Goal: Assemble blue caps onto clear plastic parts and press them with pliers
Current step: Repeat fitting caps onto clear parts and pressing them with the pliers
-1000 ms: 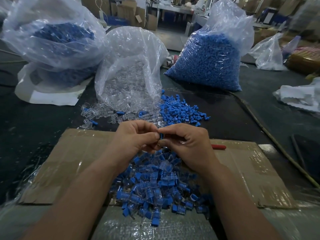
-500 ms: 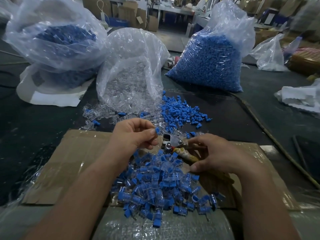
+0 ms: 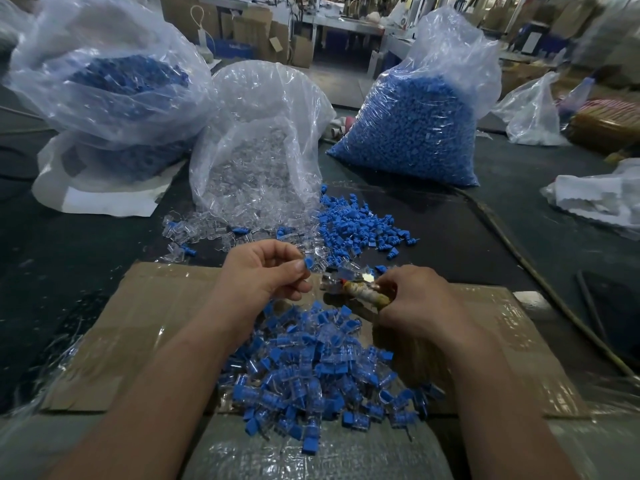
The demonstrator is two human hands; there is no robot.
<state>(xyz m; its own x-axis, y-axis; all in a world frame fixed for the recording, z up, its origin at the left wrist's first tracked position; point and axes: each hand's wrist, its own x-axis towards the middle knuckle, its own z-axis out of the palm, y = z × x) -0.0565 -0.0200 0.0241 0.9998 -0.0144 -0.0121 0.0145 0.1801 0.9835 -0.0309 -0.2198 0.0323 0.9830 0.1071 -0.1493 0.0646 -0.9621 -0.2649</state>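
My left hand [image 3: 266, 271] pinches a clear plastic part with a blue cap [image 3: 308, 262] between thumb and fingers, held just above the cardboard sheet [image 3: 138, 323]. My right hand [image 3: 415, 299] grips the handles of the pliers [image 3: 349, 289], whose metal jaws point left toward the capped part, a short gap away. A heap of assembled blue-and-clear pieces [image 3: 311, 372] lies on the cardboard below both hands. Loose blue caps [image 3: 360, 226] and loose clear parts [image 3: 207, 230] are scattered beyond the cardboard.
An open bag of clear parts [image 3: 256, 150] stands behind the hands. A full bag of blue caps [image 3: 412, 129] is at the back right and another bag of blue pieces [image 3: 114, 88] at the back left. White plastic [image 3: 602, 195] lies at the far right.
My right hand left the part, went to the pliers on the cardboard and now grips them, lifted toward the left hand. The left hand keeps the capped part and moved slightly up.
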